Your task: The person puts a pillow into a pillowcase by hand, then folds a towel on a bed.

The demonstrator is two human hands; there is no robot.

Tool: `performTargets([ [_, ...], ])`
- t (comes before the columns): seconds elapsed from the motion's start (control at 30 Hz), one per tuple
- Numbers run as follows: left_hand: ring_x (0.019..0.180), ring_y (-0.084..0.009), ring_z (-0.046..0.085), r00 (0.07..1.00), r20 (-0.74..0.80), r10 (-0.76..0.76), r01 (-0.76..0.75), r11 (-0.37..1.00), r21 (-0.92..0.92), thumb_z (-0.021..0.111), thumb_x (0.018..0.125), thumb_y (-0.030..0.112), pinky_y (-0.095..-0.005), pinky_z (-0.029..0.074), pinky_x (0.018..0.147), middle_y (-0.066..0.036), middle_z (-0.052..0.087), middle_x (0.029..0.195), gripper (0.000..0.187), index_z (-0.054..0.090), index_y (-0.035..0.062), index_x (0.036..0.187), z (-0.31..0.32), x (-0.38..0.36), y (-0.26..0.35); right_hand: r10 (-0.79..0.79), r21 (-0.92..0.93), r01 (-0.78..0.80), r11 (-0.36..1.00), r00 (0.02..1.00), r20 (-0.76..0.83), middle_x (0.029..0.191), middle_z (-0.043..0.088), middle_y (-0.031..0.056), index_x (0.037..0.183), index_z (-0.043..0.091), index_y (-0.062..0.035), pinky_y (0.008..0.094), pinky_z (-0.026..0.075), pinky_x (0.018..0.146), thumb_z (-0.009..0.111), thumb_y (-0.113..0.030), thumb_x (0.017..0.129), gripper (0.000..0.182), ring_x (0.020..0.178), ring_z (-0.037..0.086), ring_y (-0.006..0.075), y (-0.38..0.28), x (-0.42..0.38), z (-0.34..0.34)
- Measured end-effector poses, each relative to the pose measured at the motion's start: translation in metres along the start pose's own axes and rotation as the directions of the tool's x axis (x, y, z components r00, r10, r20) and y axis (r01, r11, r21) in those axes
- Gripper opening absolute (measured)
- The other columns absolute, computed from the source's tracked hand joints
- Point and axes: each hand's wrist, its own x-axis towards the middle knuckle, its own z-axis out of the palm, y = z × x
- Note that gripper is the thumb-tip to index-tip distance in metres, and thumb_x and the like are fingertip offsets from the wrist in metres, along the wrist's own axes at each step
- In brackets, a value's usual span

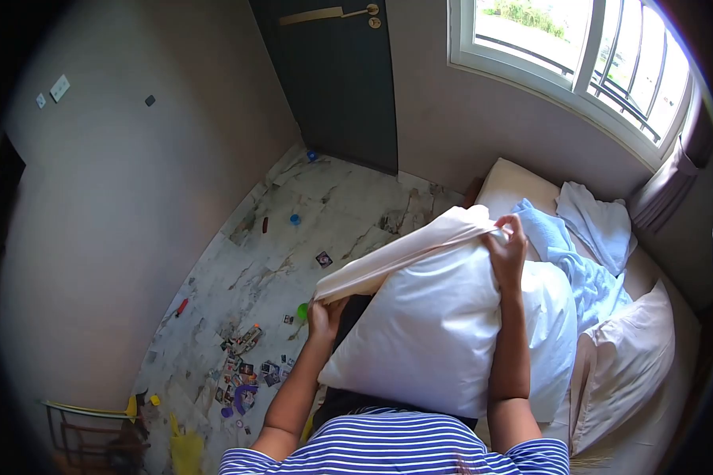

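You hold the cream fabric (pixel 404 255) at both ends, your left grip (pixel 325 318) closed on its lower end and your right grip (pixel 507 236) pinching its upper end. The fabric stretches along the top edge of the white pillow (pixel 424 340), which lies in front of your striped shirt (pixel 396 445). To your right, the bed (pixel 646 273) carries a light blue cloth (pixel 547 229) and more bedding. To your left, cards (pixel 271 372) and small toys lie scattered on the marbled floor (pixel 245 297), with a dark door (pixel 337 87) beyond and a barred window (pixel 531 36) at upper right.
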Motion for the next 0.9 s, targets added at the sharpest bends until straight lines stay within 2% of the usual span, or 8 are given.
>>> performTargets([
  [0.27,0.112,-0.024,0.046,0.957,-0.086,-0.278,0.277,0.961,-0.024,0.039,0.092,0.042,-0.0475,0.045,0.086,-0.01,0.044,0.122,0.04,0.043,0.0105,0.118,0.057,0.013,0.007,0.129,0.249,-0.134,0.959,0.991,0.034,0.07,0.058,0.0035,0.083,0.05,-0.0051,0.0206,0.041,0.054,0.069,-0.006,0.074,0.021,0.062,0.052,0.0073,0.005,0.031,-0.031],
  [0.3,0.105,-0.0236,0.049,0.991,-0.129,0.035,-0.007,0.978,0.211,0.04,0.092,0.041,-0.0439,0.047,0.082,-0.009,0.048,0.116,0.037,0.044,0.0104,0.113,0.046,0.033,-0.002,0.156,0.26,-0.157,0.953,0.988,0.025,0.069,0.058,0.0032,0.083,0.05,-0.0053,0.0205,0.04,0.054,0.069,-0.006,0.074,0.021,0.062,0.052,0.007,0.006,0.032,-0.035],
  [0.37,0.091,-0.0227,0.056,0.798,0.006,0.603,-0.475,0.623,0.621,0.041,0.093,0.041,-0.0365,0.049,0.074,-0.009,0.054,0.106,0.033,0.046,0.0102,0.103,0.008,0.091,-0.026,0.115,0.307,-0.109,0.945,0.993,-0.003,0.07,0.059,0.0035,0.084,0.049,-0.0052,0.0196,0.041,0.053,0.07,-0.005,0.075,0.023,0.061,0.052,0.0061,-0.01,0.037,-0.042],
  [0.43,0.079,-0.0253,0.06,0.782,0.187,0.595,-0.293,0.086,0.952,0.046,0.093,0.034,-0.0351,0.048,0.069,-0.011,0.059,0.094,0.03,0.049,0.0057,0.101,0.044,0.044,0.054,0.139,0.298,-0.132,0.945,0.99,-0.002,0.07,0.059,0.0041,0.084,0.049,-0.0052,0.0196,0.042,0.053,0.07,-0.004,0.076,0.022,0.061,0.052,0.0064,-0.02,0.04,-0.048],
  [0.53,0.08,-0.0238,0.061,0.993,0.107,0.041,-0.112,0.534,0.838,0.043,0.093,0.043,-0.0379,0.051,0.071,-0.011,0.061,0.093,0.038,0.052,0.0063,0.093,0.038,0.06,0.088,0.054,0.235,-0.047,0.971,0.998,-0.023,0.07,0.056,0.0024,0.083,0.049,-0.0053,0.0194,0.041,0.054,0.071,-0.004,0.076,0.022,0.064,0.051,0.0061,-0.027,0.041,-0.046],
  [0.63,0.092,-0.0257,0.062,0.969,0.188,0.158,-0.175,0.982,0.075,0.04,0.095,0.038,-0.0428,0.052,0.08,-0.012,0.062,0.104,0.039,0.055,0.0048,0.108,0.052,0.045,0.063,0.059,0.223,-0.048,0.974,0.997,-0.041,0.07,0.054,0.0015,0.081,0.049,-0.0052,0.0213,0.042,0.056,0.072,-0.007,0.075,0.024,0.066,0.05,0.007,-0.016,0.041,-0.035],
  [0.77,0.091,-0.0235,0.063,0.994,0.101,0.04,0.003,0.919,-0.393,0.038,0.097,0.029,-0.0359,0.054,0.078,-0.012,0.061,0.109,0.034,0.053,0.0045,0.116,0.045,0.055,0.038,0.11,0.182,-0.105,0.978,0.994,-0.017,0.073,0.056,0.0046,0.08,0.05,-0.0044,0.0255,0.045,0.061,0.072,-0.011,0.075,0.023,0.068,0.053,0.0117,-0.009,0.034,-0.02],
  [0.9,0.094,-0.0186,0.06,0.761,-0.207,0.615,-0.603,0.788,0.125,0.044,0.096,0.025,-0.0293,0.048,0.083,-0.008,0.061,0.101,0.031,0.052,0.0018,0.115,0.05,0.048,-0.005,0.112,0.151,-0.107,0.983,0.993,-0.021,0.07,0.059,0.0054,0.081,0.051,-0.0042,0.0257,0.043,0.058,0.072,-0.014,0.074,0.024,0.065,0.053,0.0113,0.001,0.032,-0.006],
])
